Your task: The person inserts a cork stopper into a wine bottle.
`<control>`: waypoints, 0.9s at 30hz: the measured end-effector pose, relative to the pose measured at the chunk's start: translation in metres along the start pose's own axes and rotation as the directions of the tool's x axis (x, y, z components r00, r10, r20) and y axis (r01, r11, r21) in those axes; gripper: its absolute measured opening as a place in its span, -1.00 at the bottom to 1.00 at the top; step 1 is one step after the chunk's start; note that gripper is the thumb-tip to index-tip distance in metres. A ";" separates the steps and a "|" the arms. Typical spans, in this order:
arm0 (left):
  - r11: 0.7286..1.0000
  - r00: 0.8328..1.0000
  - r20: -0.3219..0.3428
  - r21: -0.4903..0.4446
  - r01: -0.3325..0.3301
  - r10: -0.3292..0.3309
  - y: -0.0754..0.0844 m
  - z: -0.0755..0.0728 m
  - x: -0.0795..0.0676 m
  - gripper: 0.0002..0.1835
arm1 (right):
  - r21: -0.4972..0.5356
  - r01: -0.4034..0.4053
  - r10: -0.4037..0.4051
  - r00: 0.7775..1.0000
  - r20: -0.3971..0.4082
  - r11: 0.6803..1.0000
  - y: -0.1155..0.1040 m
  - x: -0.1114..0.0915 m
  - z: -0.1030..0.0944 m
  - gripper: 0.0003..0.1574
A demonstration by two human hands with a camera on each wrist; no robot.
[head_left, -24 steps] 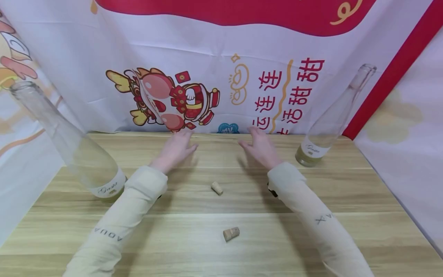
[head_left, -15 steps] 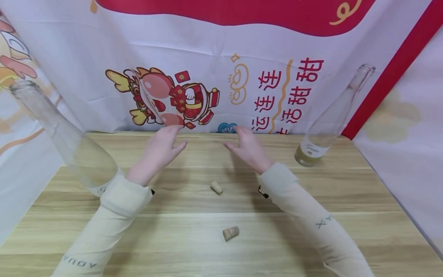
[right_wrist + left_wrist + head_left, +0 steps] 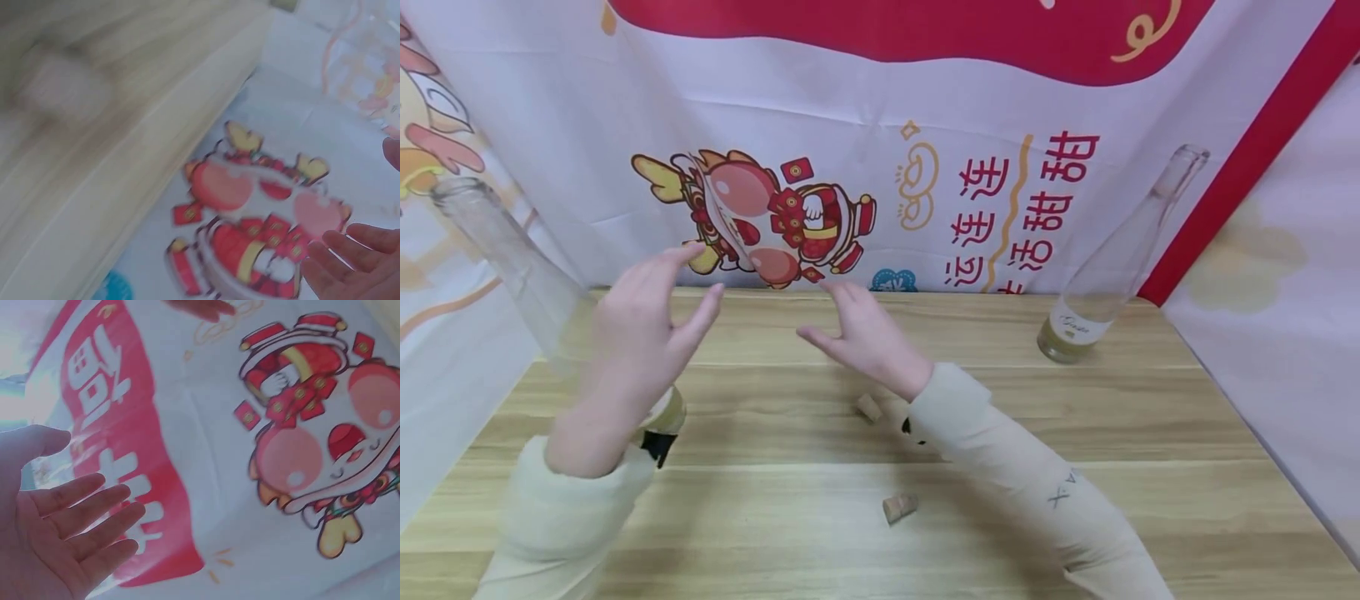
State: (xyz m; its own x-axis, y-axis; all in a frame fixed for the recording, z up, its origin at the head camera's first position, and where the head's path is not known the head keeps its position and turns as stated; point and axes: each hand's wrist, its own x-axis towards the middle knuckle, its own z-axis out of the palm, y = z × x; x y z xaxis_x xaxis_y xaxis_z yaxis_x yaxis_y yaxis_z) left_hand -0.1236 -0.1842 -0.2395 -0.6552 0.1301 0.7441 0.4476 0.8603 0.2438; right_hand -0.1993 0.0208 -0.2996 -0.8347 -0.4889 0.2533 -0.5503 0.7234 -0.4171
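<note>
My left hand [image 3: 636, 333] is raised in front of the left glass bottle [image 3: 512, 237], hiding much of its body. Its fingers are relaxed and spread, thumb apart, with nothing in them; the palm shows in the left wrist view. My right hand [image 3: 880, 337] hovers over the middle of the wooden table, thumb and fingers apart, also holding nothing. Just below its wrist lies one cork [image 3: 869, 407], blurred in the right wrist view. A second cork [image 3: 899, 507] lies nearer the front. The right glass bottle [image 3: 1097, 275] stands upright, with a white label and some yellowish liquid at its base.
The wooden table [image 3: 805, 533] ends at a white cloth backdrop [image 3: 865, 92] printed with red shapes, a cartoon figure and lettering. More printed cloth hangs on both sides. The two bottles stand tall near the table's left and right sides.
Both hands have moved left from the back of the table. My left hand has drawn nearer and now covers part of the left bottle. The corks and bottles have stayed put.
</note>
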 end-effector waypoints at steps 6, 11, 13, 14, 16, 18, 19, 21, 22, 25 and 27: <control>0.999 0.989 -0.142 0.022 0.029 -0.025 0.001 -0.029 -0.006 -0.53 | 0.068 0.074 -0.076 0.997 0.030 0.995 -0.035 0.006 0.009 -0.06; 0.997 0.967 -0.246 0.016 0.069 -0.063 -0.005 -0.046 -0.011 -0.54 | 0.142 0.111 -0.123 0.989 0.078 0.984 -0.058 0.014 0.014 -0.05; 0.997 0.945 -0.316 -0.009 0.082 -0.081 -0.009 -0.049 -0.013 -0.56 | 0.165 0.127 -0.144 0.985 0.092 0.978 -0.066 0.018 0.018 -0.06; 0.995 0.930 -0.353 -0.041 0.090 -0.098 -0.011 -0.050 -0.013 -0.57 | 0.176 0.134 -0.153 0.983 0.099 0.975 -0.070 0.020 0.020 -0.06; 0.986 0.895 -0.418 -0.117 0.116 -0.155 -0.014 -0.052 -0.014 -0.59 | 0.192 0.146 -0.169 0.979 0.111 0.970 -0.076 0.024 0.024 -0.06; 0.966 0.860 -0.452 -0.209 0.154 -0.235 -0.018 -0.054 -0.014 -0.60 | 0.203 0.148 -0.175 0.977 0.119 0.968 -0.083 0.028 0.029 -0.05; 0.953 0.847 -0.454 -0.242 0.180 -0.276 -0.020 -0.056 -0.015 -0.58 | 0.210 0.148 -0.176 0.977 0.121 0.967 -0.086 0.030 0.031 -0.05; 0.922 0.822 -0.436 -0.287 0.259 -0.366 -0.024 -0.059 -0.016 -0.51 | 0.223 0.143 -0.174 0.977 0.124 0.964 -0.091 0.033 0.035 -0.04; 0.907 0.812 -0.421 -0.300 0.296 -0.404 -0.027 -0.060 -0.017 -0.46 | 0.231 0.135 -0.168 0.978 0.128 0.963 -0.093 0.034 0.038 -0.03; 0.857 0.780 -0.367 -0.312 0.410 -0.506 -0.037 -0.063 -0.018 -0.38 | 0.272 0.110 -0.152 0.979 0.137 0.956 -0.099 0.038 0.046 -0.02; 0.819 0.768 -0.311 -0.348 0.457 -0.560 -0.042 -0.062 -0.017 -0.34 | 0.291 0.091 -0.138 0.980 0.146 0.952 -0.103 0.041 0.051 -0.01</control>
State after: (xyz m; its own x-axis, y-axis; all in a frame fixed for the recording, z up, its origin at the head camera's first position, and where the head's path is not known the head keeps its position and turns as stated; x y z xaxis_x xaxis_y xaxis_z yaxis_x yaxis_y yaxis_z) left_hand -0.0932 -0.2536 -0.2240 -0.5648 -0.5354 0.6280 0.2787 0.5925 0.7558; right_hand -0.1754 -0.0986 -0.2913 -0.7389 -0.6498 0.1783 -0.5936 0.5025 -0.6286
